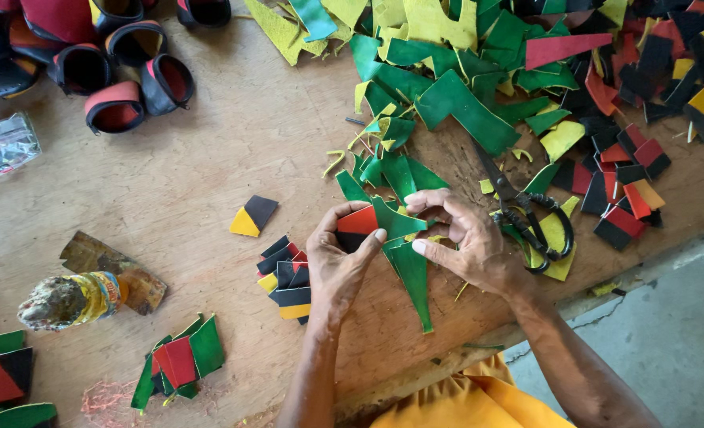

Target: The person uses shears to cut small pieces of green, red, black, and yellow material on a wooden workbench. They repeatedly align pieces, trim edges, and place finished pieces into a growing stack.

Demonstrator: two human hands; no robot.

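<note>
Near the bench's (pixel 209 158) front edge, the left hand (pixel 334 261) pinched a red-and-black patch (pixel 357 224), its black half mostly hidden behind the thumb. The right hand (pixel 467 238) pressed a green scrap (pixel 403 254) against that patch, fingers closed on it. Scissors (pixel 526 210) lay just beside the right hand, blades buried under the scrap heap (pixel 526 71), which ran off the far edge.

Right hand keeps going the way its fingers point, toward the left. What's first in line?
The right hand already touches the green scrap. Past it, probably the red-and-black piece pinched in the left hand, then that hand's fingers; depth is unclear.
</note>
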